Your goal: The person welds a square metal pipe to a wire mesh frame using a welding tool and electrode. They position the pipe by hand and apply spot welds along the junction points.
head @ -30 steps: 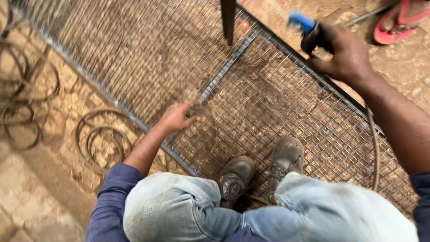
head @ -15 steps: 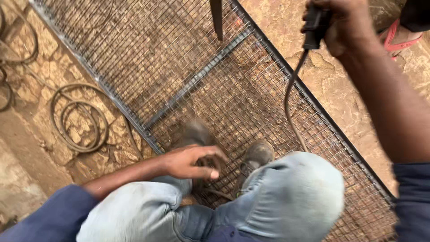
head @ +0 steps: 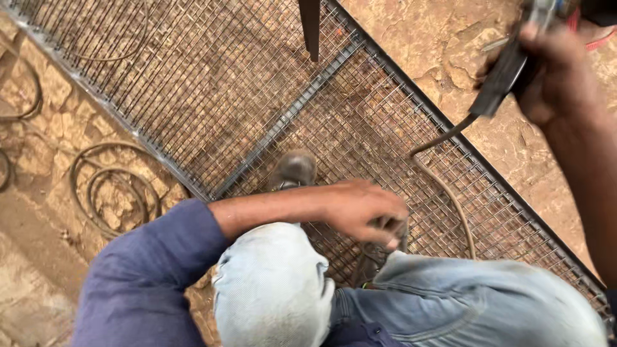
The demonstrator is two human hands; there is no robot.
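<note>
Head view – wire coils (head: pixel 112 186) beside mesh panel (head: pixel 193 83); boot (head: pixel 294 169) on mesh.

Two hands show: the left hand (head: pixel 363 209) near the middle, the right hand (head: pixel 556 74) at the far right. One dark tool (head: pixel 508 74) with one cable (head: pixel 450 193) trailing from it. One wire mesh panel (head: pixel 212 96) lies on the ground, with one crossbar (head: pixel 289 119) dividing it. One boot (head: pixel 294 170) is clearly visible. One coil of wire (head: pixel 112 186) lies at the left. Two knees in pale jeans (head: pixel 273 289) fill the near edge.
</note>
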